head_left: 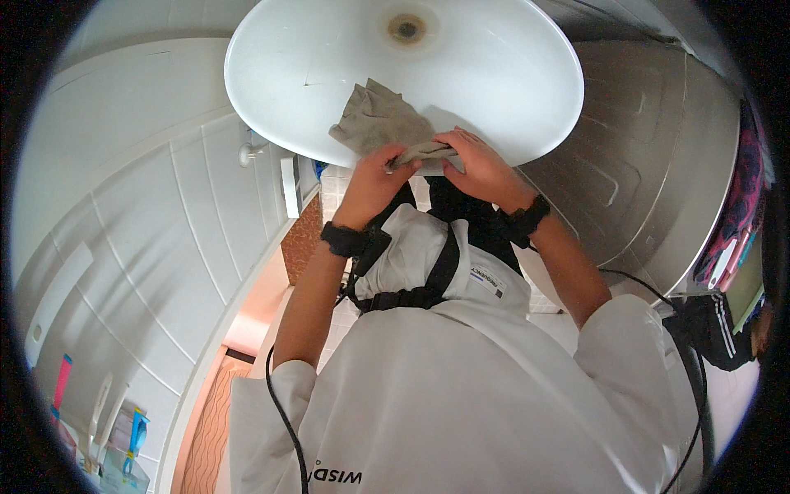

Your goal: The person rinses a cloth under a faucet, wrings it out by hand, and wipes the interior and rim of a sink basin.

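A grey-brown cloth (pixel 384 120) hangs over the near rim of a white oval washbasin (pixel 506 80), most of it lying on the basin's inner slope. My left hand (pixel 381 173) grips a gathered edge of it between thumb and fingers. On the same folded edge, a little to the right, my right hand (pixel 472 162) pinches the fabric, its fingertips over the rim. Between the two hands the edge is bunched into a narrow roll. The basin's drain (pixel 407 29) is at the far side, with brownish staining around it.
To the right stands a grey-brown appliance-like panel (pixel 617 148). White tiles (pixel 142 234) cover the left wall, which carries a white hook (pixel 249 154). Toothbrushes (pixel 102 420) stand at lower left. A black cable (pixel 284 414) runs along my left arm.
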Demonstrator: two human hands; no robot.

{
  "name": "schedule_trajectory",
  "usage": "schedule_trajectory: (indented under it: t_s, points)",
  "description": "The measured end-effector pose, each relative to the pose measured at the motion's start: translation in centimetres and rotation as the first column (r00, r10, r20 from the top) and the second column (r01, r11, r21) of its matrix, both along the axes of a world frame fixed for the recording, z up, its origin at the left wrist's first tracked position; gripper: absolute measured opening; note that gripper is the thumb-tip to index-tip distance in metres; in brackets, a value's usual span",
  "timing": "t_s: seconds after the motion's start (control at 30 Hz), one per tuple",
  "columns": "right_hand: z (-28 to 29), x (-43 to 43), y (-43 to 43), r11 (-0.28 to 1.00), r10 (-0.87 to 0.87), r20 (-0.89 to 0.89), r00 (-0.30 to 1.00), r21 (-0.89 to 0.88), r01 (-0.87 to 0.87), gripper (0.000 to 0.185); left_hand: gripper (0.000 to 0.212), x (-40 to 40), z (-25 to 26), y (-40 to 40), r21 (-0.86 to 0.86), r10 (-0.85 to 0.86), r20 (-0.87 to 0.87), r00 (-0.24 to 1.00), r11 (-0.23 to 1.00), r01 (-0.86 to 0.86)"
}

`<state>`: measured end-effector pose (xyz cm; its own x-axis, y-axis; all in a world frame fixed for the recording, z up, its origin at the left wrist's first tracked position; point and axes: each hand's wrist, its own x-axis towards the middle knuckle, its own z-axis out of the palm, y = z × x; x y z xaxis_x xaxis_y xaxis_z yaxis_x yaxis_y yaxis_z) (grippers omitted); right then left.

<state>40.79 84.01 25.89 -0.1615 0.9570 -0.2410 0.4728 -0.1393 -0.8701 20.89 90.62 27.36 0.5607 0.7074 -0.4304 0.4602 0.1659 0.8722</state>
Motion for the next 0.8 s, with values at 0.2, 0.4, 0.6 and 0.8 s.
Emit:
schedule_trajectory:
  t_s: [0.2, 0.4, 0.6, 0.8]
  points:
    - [1.5, -1.9, 3.4, 0.997, -0.066, -0.008, 0.998, 0.033, 0.067, 0.033, 0.021, -2.7, -0.9, 1.0, -0.122, 0.334, -0.006, 0.942, 0.935, -0.333]
    - [-3.8, -7.9, 8.7, 0.938, -0.183, 0.316, 0.931, 0.338, 0.070, 0.046, 0.039, -5.3, -4.7, 4.1, 0.070, 0.365, -0.227, 0.903, 0.931, -0.358]
    - [-9.5, -11.6, 7.7, 0.992, 0.110, 0.486, 0.867, 0.007, -0.130, 0.056, 0.027, -6.7, -2.7, 2.2, 0.477, 0.393, -0.303, 0.868, 0.851, -0.219]
    - [-10.4, -10.2, 6.5, 0.975, 0.051, 0.439, 0.897, 0.173, -0.141, 0.053, 0.015, -1.8, -0.5, -2.6, 0.668, 0.018, -0.261, 0.965, 0.725, 0.167]
